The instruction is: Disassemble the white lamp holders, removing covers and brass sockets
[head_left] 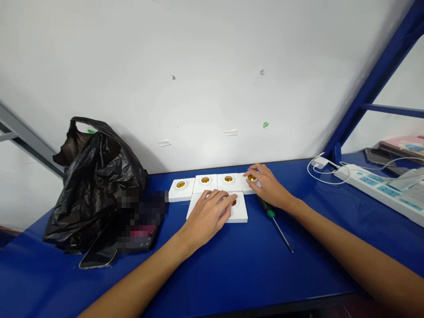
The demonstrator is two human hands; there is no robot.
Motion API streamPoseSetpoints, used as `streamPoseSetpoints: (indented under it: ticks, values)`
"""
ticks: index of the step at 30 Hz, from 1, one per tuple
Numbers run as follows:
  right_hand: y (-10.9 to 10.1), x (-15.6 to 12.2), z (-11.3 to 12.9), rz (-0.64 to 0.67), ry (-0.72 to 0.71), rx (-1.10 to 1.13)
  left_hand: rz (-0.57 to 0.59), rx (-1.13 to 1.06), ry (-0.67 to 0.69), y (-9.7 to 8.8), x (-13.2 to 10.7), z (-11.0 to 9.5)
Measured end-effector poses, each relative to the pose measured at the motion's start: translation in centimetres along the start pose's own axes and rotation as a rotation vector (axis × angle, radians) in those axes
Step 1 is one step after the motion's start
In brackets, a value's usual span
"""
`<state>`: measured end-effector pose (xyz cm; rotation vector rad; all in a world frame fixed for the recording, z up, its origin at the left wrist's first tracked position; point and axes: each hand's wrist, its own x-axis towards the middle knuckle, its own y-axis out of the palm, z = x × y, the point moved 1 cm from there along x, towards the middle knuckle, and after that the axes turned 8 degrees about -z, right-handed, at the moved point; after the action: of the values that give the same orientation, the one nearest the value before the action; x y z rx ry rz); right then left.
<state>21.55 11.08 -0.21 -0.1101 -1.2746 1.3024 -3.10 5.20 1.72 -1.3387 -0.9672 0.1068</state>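
Several white square lamp holders with brass centres lie on the blue table (pixel 232 265), set in two rows near the wall. My left hand (pixel 208 214) lies flat with fingers stretched over the front-row lamp holders (pixel 240 212). My right hand (pixel 268 185) rests on the rightmost back-row lamp holder (pixel 248 182), fingers curled round its socket. Other back-row holders (pixel 205 182) sit side by side, untouched. A green-handled screwdriver (pixel 274 221) lies on the table just below my right wrist.
A black plastic bag (pixel 96 181) stands at the left, with a phone (pixel 99 256) lying in front of it. A white power strip (pixel 380 187) with a charger and cables lies at the right. A blue shelf frame (pixel 374 84) rises at the right, against the white wall.
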Motion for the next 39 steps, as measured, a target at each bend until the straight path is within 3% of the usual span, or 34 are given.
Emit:
streamPoseSetpoints:
  ticks: [11,17,24,31,35,39]
  values:
    - [-0.1,-0.1,-0.6,0.010,0.041,-0.058,0.018,0.083,-0.041,0.3,0.1,-1.0]
    - [-0.7,0.5,-0.8,-0.120,0.059,-0.034,0.020,0.066,-0.068,0.0,0.0,-1.6]
    - [-1.4,0.7,0.9,-0.223,0.035,-0.004,0.062,0.052,-0.049,0.2,-0.4,-1.9]
    - [-0.9,0.3,1.8,-0.208,0.021,0.022,0.177,-0.022,0.090,-1.1,0.1,0.1]
    - [-1.5,0.5,2.1,-0.245,0.001,0.032,0.180,-0.138,-0.011,-1.5,0.2,0.7]
    - [-2.0,0.5,2.9,-0.244,-0.058,0.059,0.190,-0.137,-0.112,-1.3,-0.1,-0.5]
